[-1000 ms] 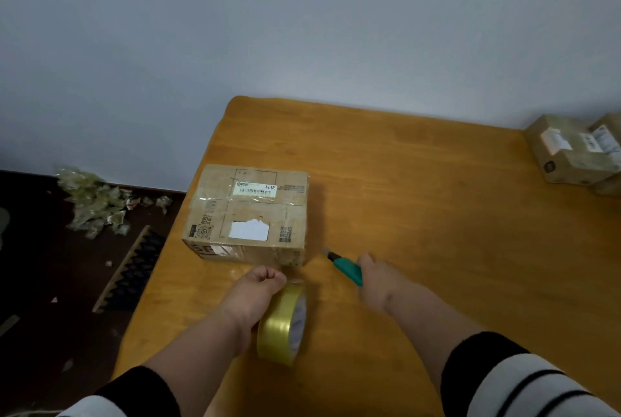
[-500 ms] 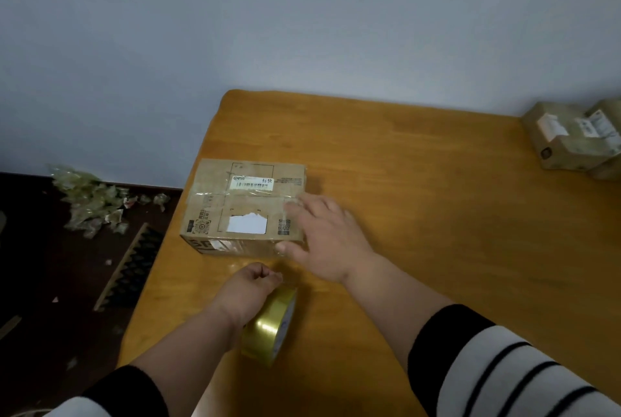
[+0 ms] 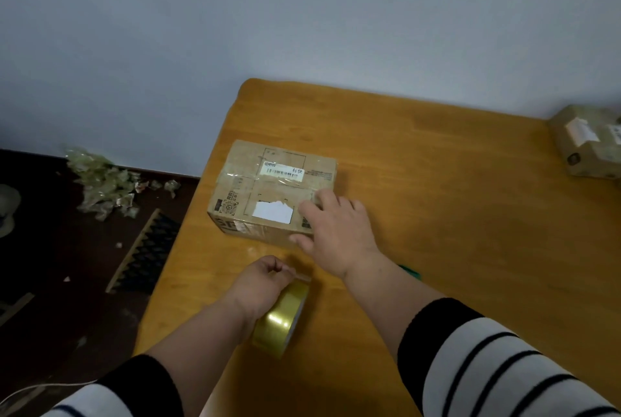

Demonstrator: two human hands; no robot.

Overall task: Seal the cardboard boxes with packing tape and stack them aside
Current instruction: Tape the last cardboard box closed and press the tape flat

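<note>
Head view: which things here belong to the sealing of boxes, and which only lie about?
For the job:
cardboard box, under the right hand
tape roll, held by the left hand
green cutter, mostly hidden
boxes at the table's right edge

Lying about:
crumpled tape scraps on the floor
white cord

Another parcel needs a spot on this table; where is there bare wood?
Bare wood spans the wooden table between the taped cardboard box and the brown boxes at the right edge. It is crowded near the box's front, around both hands and the yellow tape roll.
</note>
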